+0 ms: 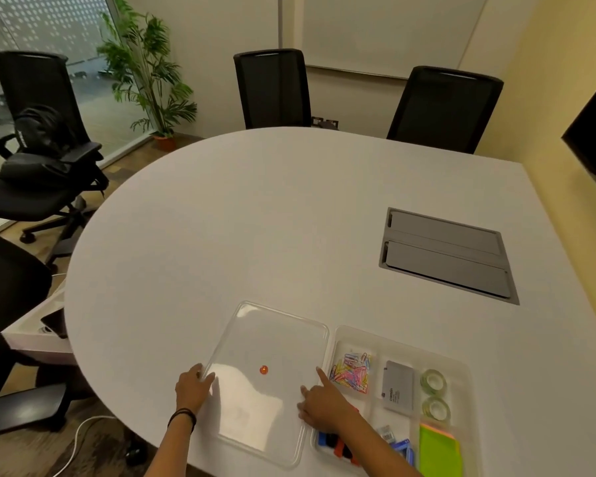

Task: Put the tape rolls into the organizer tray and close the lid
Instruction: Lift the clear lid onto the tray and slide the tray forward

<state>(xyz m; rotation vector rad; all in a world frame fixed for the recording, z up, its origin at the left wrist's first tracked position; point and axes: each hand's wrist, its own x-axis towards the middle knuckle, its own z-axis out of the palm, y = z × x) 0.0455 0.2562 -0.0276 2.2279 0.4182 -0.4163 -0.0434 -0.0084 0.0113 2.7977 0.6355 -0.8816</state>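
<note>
The clear organizer tray [398,336] stands on the white table [255,218] near its front edge. Two pale green tape rolls [433,382] [436,409] lie one behind the other in a right-hand compartment. The clear lid [272,339] lies flat on the table just left of the tray, with a small orange dot [263,370] on it. My left hand [191,390] grips the lid's left edge. At the lid's right edge, beside the tray, my right hand [324,404] holds on with its index finger stretched forward.
The tray also holds coloured paper clips [351,373], a grey box [397,387], green sticky notes [439,452] and blue and orange items under my right forearm. A grey cable hatch [444,254] is set into the table at the right. Black chairs [272,87] surround the table.
</note>
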